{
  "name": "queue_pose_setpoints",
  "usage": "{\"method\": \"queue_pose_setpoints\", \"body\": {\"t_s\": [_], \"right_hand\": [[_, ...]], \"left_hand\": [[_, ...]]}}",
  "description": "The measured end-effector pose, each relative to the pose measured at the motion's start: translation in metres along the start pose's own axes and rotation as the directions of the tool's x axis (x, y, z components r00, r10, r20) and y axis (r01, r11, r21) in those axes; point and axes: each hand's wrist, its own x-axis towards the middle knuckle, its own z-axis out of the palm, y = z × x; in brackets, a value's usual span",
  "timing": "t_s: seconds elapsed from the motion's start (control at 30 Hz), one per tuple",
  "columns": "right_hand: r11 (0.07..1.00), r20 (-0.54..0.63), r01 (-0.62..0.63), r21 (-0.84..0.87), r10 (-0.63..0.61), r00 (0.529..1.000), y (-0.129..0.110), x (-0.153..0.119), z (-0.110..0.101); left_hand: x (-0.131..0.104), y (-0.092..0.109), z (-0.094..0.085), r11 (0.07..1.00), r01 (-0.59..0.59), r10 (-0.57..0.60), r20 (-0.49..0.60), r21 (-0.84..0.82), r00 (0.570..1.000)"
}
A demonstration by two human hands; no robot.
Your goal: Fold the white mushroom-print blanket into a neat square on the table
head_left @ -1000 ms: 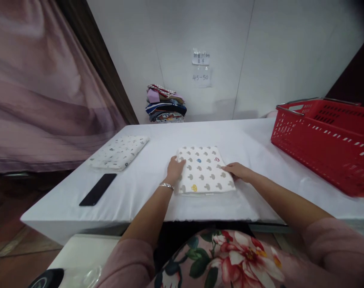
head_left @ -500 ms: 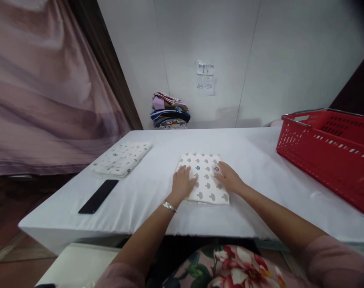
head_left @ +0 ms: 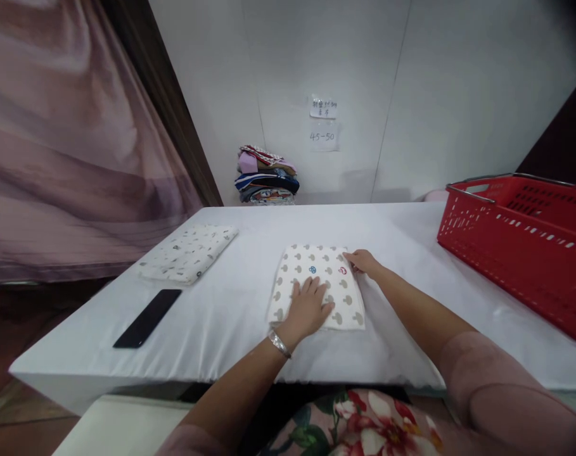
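Note:
A folded white cloth (head_left: 322, 262) printed with grey mushrooms, plus one blue and one red one, lies on the white-covered table (head_left: 230, 304) in front of me. My left hand (head_left: 307, 309) rests flat on its lower middle, fingers spread. At the cloth's far right corner, my right hand (head_left: 363, 261) has its thumb and fingers closed on the edge; the underside of that grip is hidden. A silver bracelet (head_left: 280, 344) circles my left wrist.
Another folded white printed cloth (head_left: 190, 253) lies to the left, with a black phone-like slab (head_left: 147, 318) nearer me. A red basket (head_left: 516, 247) stands at the right. Folded fabrics (head_left: 267, 176) are stacked beyond the table's far edge, below paper signs (head_left: 324, 136) on the wall.
My left hand has moved from the cloth's left edge onto its lower middle. My right hand has shifted from on top to the far right corner. The cloth's left side now spreads wider.

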Motion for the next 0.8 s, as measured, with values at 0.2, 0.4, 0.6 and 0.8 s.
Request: {"method": "queue_pose_setpoints", "body": {"t_s": [0.2,0.4,0.6,0.8], "right_hand": [[1.0,-0.02,0.015,-0.025,-0.016,1.0,0.002,0.007,0.002],[0.997,-0.076,0.039,-0.062,-0.043,0.996,0.022,0.004,0.004],[0.968,-0.162,0.159,-0.193,-0.191,0.968,0.019,-0.015,0.001],[0.796,-0.136,0.544,-0.263,-0.589,0.796,0.017,-0.058,0.016]], "left_hand": [[0.012,0.014,0.002,0.995,-0.096,0.098,0.043,-0.033,0.994],[0.012,0.018,0.005,0.99,-0.129,0.132,0.058,-0.059,0.99],[0.014,0.029,0.006,0.984,-0.149,0.156,0.061,-0.098,0.986],[0.008,0.04,0.018,0.984,-0.175,0.175,-0.005,-0.039,0.985]]}}
